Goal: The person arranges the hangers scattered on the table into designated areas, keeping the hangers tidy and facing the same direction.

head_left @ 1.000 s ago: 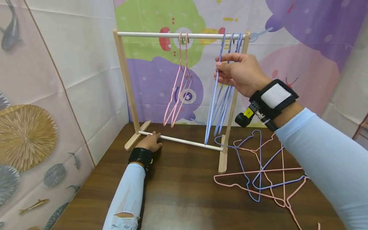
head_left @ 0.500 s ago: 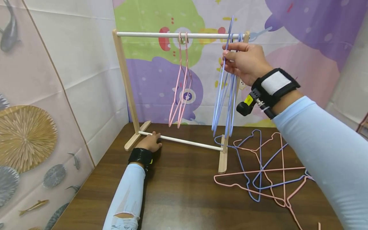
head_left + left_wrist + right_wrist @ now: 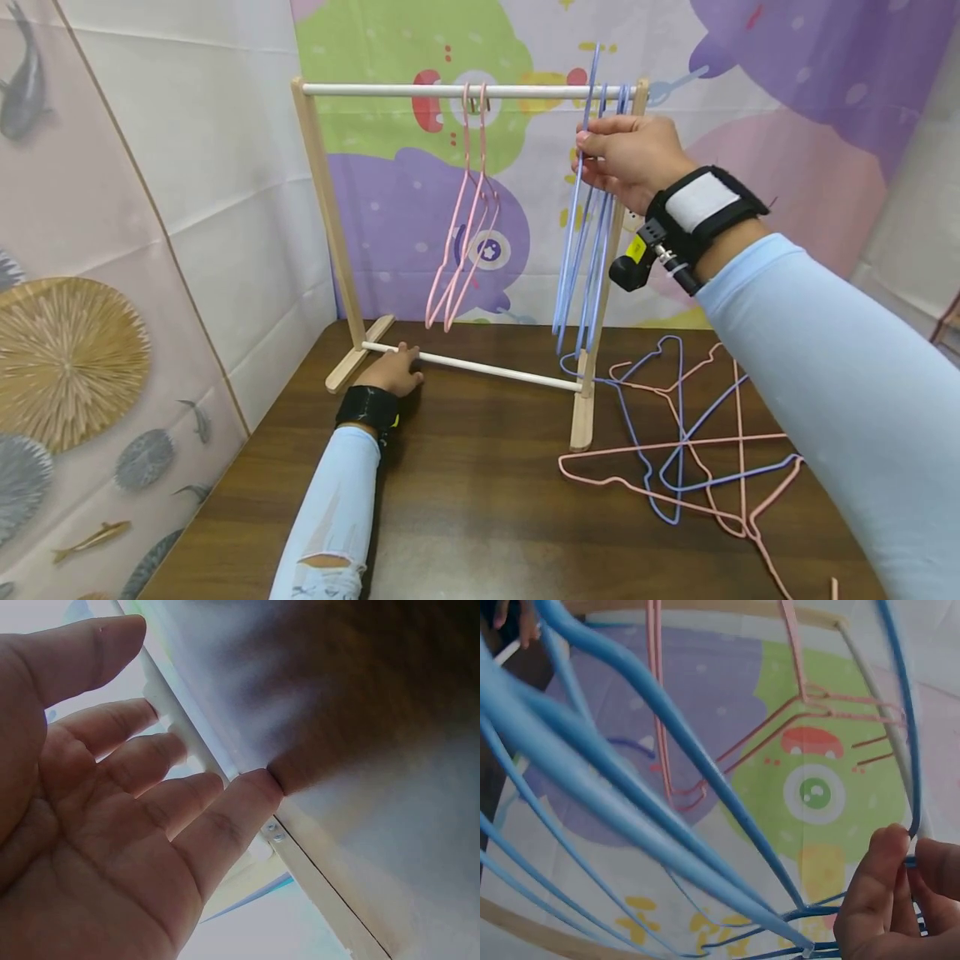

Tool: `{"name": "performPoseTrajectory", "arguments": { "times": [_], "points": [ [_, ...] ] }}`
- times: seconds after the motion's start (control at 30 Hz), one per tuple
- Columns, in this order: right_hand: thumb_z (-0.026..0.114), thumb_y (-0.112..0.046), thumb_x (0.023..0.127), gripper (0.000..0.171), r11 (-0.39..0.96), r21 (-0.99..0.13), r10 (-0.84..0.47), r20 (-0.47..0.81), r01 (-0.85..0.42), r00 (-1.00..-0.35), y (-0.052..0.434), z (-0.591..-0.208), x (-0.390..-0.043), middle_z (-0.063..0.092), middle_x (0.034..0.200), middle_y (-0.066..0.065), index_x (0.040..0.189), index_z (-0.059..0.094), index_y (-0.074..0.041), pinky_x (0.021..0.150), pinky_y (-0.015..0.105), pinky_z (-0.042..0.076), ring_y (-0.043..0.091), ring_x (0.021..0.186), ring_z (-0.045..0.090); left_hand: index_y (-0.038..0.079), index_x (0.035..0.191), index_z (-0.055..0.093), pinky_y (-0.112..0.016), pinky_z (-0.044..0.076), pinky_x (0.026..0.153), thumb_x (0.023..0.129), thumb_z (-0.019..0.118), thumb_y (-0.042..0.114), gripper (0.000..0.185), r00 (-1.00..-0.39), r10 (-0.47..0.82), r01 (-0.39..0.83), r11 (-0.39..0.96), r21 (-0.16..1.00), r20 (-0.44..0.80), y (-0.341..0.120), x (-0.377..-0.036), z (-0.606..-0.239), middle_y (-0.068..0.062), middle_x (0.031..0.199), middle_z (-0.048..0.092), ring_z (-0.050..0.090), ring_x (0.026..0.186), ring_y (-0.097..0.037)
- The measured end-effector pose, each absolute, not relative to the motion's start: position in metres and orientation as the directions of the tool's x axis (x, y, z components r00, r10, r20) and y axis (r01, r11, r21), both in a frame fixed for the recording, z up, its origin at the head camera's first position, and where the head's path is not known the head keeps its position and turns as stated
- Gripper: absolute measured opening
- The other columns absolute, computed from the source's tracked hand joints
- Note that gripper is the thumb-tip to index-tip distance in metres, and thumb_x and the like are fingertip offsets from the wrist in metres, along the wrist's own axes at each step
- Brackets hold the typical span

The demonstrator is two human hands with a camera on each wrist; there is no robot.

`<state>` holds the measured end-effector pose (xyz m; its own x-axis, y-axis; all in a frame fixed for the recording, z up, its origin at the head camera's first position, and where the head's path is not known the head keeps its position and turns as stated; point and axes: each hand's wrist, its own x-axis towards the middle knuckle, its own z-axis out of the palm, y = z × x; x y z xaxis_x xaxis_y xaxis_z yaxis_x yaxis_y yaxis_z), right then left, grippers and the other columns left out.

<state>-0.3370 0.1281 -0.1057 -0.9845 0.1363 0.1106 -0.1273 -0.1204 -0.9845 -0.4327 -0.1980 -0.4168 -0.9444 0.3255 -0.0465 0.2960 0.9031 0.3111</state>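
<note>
The blue hanger (image 3: 577,225), thin wire, hung long axis vertical, hook up by the rail (image 3: 465,90); the right hand (image 3: 626,158) pinched its neck, seemingly alongside others. The left hand (image 3: 392,377) lay spread on the lower bar (image 3: 487,371).

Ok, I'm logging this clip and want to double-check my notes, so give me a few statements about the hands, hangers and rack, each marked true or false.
1. The right hand pinches a blue hanger near the top rail. True.
2. The left hand is lifted off the rack. False: it rests on the lower white rail of the wooden rack.
3. Two pink hangers hang from the top rail. True.
4. The brown table holds only blue hangers. False: the loose hangers lying on it are both pink and blue.
5. The pink hangers hang to the right of the blue ones. False: they hang to the left.
</note>
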Motion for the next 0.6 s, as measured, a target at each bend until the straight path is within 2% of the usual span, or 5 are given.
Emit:
{"name": "performPoseTrajectory", "arguments": {
  "times": [0.17, 0.33, 0.47, 0.6],
  "points": [
    [0.069, -0.001, 0.095, 0.006, -0.118, -0.989, 0.16, 0.069, -0.088, -0.985, 0.126, -0.109, -0.34, 0.068, 0.095, 0.007, 0.099, 0.072, -0.004, 0.064, 0.024, 0.056, 0.017, 0.073, 0.062, -0.003, 0.157, 0.034, -0.059, 0.029, 0.119, 0.102, 0.054, 0.021, 0.063, -0.945, 0.323, 0.293, 0.909, 0.298, -0.058, -0.198, -0.434, -0.417, -0.036, 0.16, 0.023, 0.026, 0.148, -0.051],
    [0.067, 0.004, 0.095, 0.005, -0.089, -0.993, 0.123, 0.061, -0.073, -0.991, 0.126, -0.121, -0.338, 0.065, 0.098, 0.011, 0.099, 0.066, 0.002, 0.066, 0.024, 0.058, 0.017, 0.072, 0.062, -0.002, 0.158, 0.033, -0.059, 0.03, 0.119, 0.103, 0.054, 0.021, 0.063, -0.946, 0.319, 0.286, 0.909, 0.303, -0.064, -0.198, -0.434, -0.417, -0.035, 0.161, 0.022, 0.025, 0.149, -0.05],
    [0.066, 0.005, 0.095, 0.011, -0.063, -0.994, 0.073, 0.089, -0.094, -0.993, 0.129, -0.127, -0.332, 0.064, 0.104, 0.014, 0.105, 0.06, 0.003, 0.066, 0.023, 0.058, 0.017, 0.071, 0.063, -0.001, 0.158, 0.033, -0.059, 0.03, 0.119, 0.104, 0.054, 0.021, 0.063, -0.947, 0.314, 0.279, 0.91, 0.305, -0.073, -0.198, -0.433, -0.417, -0.035, 0.162, 0.021, 0.024, 0.149, -0.05],
    [0.066, -0.002, 0.097, 0.019, 0.011, -0.995, 0.048, 0.098, -0.097, -0.994, 0.135, -0.129, -0.324, 0.062, 0.108, 0.012, 0.114, 0.059, 0.002, 0.067, 0.021, 0.058, 0.015, 0.073, 0.062, -0.002, 0.158, 0.033, -0.059, 0.03, 0.118, 0.104, 0.054, 0.021, 0.062, -0.948, 0.312, 0.277, 0.91, 0.308, -0.067, -0.199, -0.433, -0.417, -0.035, 0.162, 0.022, 0.025, 0.149, -0.05]
  ]
}}
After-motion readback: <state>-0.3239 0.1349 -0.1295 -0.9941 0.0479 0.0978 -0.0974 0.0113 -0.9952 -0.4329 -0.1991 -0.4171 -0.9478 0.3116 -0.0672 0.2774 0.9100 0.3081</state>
